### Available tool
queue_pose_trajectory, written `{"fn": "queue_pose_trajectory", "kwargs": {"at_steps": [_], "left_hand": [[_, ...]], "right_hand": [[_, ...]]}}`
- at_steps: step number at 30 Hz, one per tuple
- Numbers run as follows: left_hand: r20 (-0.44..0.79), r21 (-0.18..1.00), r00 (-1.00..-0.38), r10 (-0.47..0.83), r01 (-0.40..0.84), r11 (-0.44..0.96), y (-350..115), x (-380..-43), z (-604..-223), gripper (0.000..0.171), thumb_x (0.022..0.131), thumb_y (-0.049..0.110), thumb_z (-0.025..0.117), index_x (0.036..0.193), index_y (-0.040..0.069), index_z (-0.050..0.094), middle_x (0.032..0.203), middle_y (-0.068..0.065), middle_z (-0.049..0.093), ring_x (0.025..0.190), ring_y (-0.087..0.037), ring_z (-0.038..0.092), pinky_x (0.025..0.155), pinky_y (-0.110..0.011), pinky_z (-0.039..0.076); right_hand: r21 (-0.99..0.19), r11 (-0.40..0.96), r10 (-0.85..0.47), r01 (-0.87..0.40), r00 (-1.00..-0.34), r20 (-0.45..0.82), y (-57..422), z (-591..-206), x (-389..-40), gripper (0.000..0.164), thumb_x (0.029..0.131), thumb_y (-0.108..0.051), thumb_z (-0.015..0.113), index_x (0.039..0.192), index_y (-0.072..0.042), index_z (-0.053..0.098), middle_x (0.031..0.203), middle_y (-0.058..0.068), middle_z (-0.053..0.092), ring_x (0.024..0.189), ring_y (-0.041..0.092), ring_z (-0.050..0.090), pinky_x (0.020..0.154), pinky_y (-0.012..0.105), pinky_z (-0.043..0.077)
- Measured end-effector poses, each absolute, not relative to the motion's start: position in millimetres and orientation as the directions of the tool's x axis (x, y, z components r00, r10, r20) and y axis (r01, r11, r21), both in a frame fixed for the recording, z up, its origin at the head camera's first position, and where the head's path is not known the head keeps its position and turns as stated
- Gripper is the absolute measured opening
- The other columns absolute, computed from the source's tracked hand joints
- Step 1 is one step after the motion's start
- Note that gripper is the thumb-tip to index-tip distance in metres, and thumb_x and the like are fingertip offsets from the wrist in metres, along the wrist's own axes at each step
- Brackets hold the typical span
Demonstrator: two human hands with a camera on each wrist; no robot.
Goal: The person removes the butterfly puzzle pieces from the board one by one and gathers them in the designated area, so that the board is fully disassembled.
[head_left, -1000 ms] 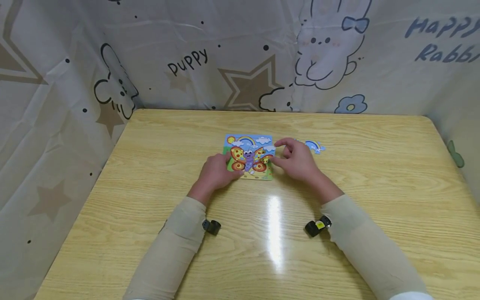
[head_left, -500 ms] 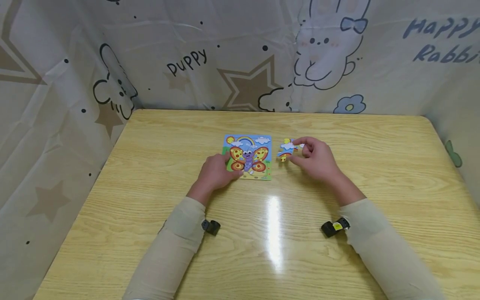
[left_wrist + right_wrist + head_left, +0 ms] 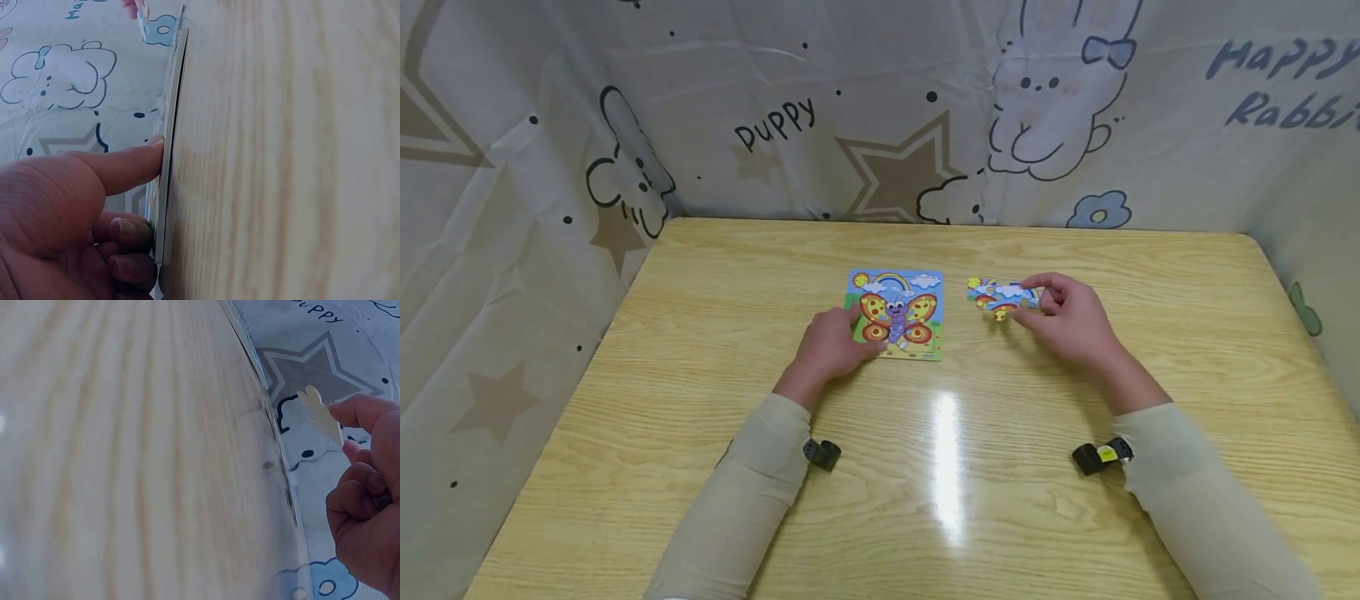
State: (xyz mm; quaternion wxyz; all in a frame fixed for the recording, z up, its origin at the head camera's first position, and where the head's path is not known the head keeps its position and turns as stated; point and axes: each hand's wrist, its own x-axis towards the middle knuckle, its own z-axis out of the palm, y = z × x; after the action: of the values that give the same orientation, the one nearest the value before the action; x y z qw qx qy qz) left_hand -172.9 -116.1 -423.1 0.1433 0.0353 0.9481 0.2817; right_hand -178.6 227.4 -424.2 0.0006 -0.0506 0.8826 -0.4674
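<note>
A square butterfly jigsaw puzzle (image 3: 898, 312) lies flat on the table. My left hand (image 3: 829, 346) grips its lower left corner, the thumb along the near side and the fingers by the left edge. The left wrist view shows the puzzle board (image 3: 164, 206) edge-on, thumb against it. To the right of the puzzle, my right hand (image 3: 1071, 323) pinches a jigsaw piece (image 3: 1002, 304) between thumb and index finger, with blue, white cloud and yellow on it. Its pale backing shows in the right wrist view, where this jigsaw piece (image 3: 325, 422) is held above the tabletop.
Loose jigsaw pieces (image 3: 975, 288) lie on the wooden table (image 3: 737, 283) behind the held piece, partly covered by it and the hand. A printed cloth (image 3: 887, 100) hangs along the table's back edge and at both sides. Black wrist cameras (image 3: 823, 454) sit at both sleeves.
My right hand has carried the jigsaw piece from the puzzle's right edge to the right, over the loose pieces. The butterfly's right wing is now uncovered. My left hand and the puzzle have stayed put.
</note>
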Motion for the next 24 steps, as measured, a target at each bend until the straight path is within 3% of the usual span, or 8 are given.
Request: {"fn": "queue_pose_trajectory", "kwargs": {"at_steps": [24], "left_hand": [[-0.248, 0.536, -0.956, 0.154, -0.003, 0.844, -116.7, -173.6, -423.1, 0.081, 0.087, 0.043, 0.078, 0.148, 0.001, 0.046, 0.139, -0.022, 0.054, 0.126, -0.036, 0.051, 0.103, -0.046, 0.040]], "right_hand": [[-0.782, 0.622, -0.051, -0.043, -0.999, 0.014, 285.2, -429.2, -184.6, 0.044, 0.088, -0.029, 0.080, 0.121, -0.006, 0.063, 0.068, 0.003, 0.032, 0.058, 0.017, 0.034, 0.056, 0.032, 0.031]]}}
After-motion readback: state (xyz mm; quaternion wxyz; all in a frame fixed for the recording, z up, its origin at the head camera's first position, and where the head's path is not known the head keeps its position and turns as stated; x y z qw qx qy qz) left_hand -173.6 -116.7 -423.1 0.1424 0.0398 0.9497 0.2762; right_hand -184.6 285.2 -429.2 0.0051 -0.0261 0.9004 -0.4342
